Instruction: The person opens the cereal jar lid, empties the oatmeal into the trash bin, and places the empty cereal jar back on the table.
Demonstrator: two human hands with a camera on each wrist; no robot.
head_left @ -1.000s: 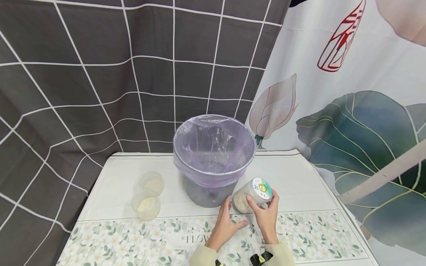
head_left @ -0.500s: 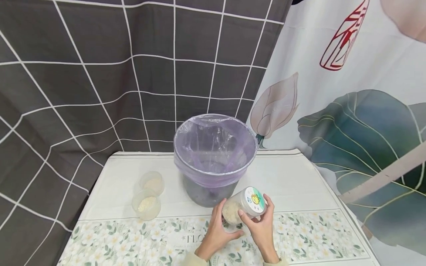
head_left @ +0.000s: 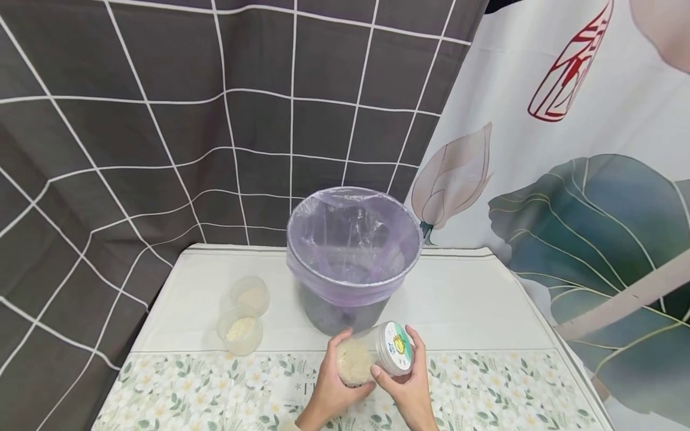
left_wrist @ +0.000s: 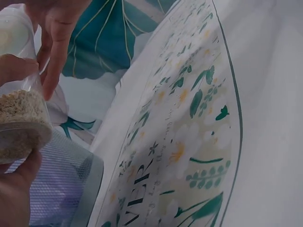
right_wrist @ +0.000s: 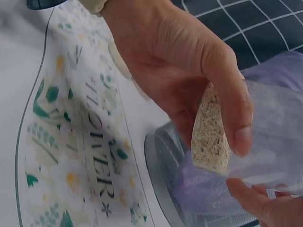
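A clear plastic jar point(head_left: 363, 356) of beige, oat-like flakes is held tilted almost onto its side, just in front of the bin. Its white-and-green lid point(head_left: 398, 347) faces right, and the flakes lie toward its base at the left. My left hand point(head_left: 330, 388) grips the base end; in the left wrist view its thumb point(left_wrist: 29, 168) presses near the bottom edge. Around the lid end curls my right hand point(head_left: 408, 392), thumb in front and fingers behind. The right wrist view shows the flakes point(right_wrist: 211, 135) through the wall, partly hidden by the left hand.
Behind the jar stands a grey mesh waste bin point(head_left: 345, 311) lined with a purple bag point(head_left: 353, 287). Two small translucent cups with pale contents, a front cup point(head_left: 240, 338) and a rear cup point(head_left: 251, 293), sit to the left on the flower-printed tablecloth point(head_left: 178, 389).
The jar has moved left and toward me and tipped further over, its lid turning to the right. My left hand has gone from beside the jar to gripping its base.
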